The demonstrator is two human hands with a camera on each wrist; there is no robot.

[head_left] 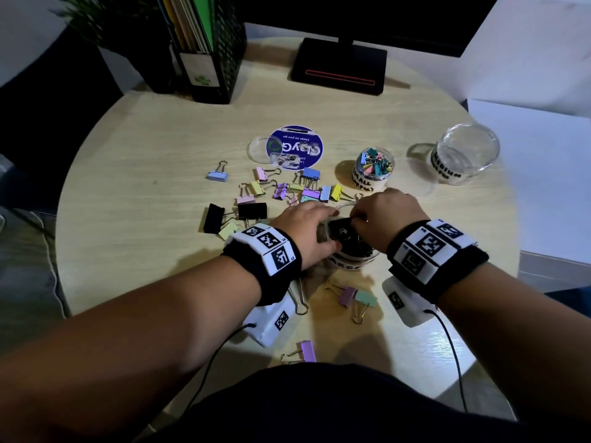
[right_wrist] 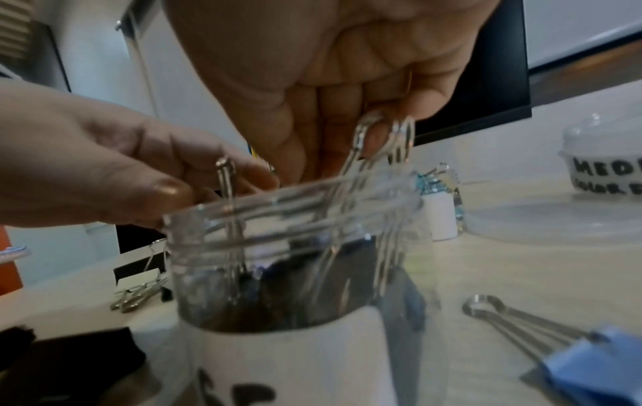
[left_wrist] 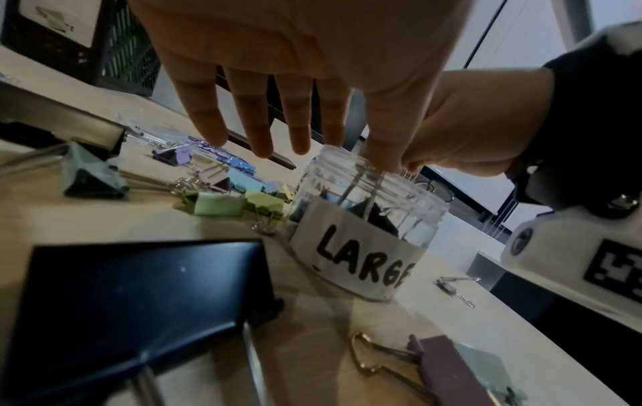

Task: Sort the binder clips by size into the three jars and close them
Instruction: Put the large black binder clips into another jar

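Note:
The clear jar labelled LARGE stands near the table's front and holds black clips. My left hand holds it at the rim, thumb on the near side and fingers on the far side. My right hand pinches the silver handles of a large black binder clip at the jar's mouth. The SMALL jar holds small coloured clips. The MEDIUM jar is empty. Several pastel clips and two black clips lie loose behind my left hand.
A clear lid rests by a blue round disc. More pastel clips lie near the front edge, one purple. A black mesh file holder and a monitor base stand at the back.

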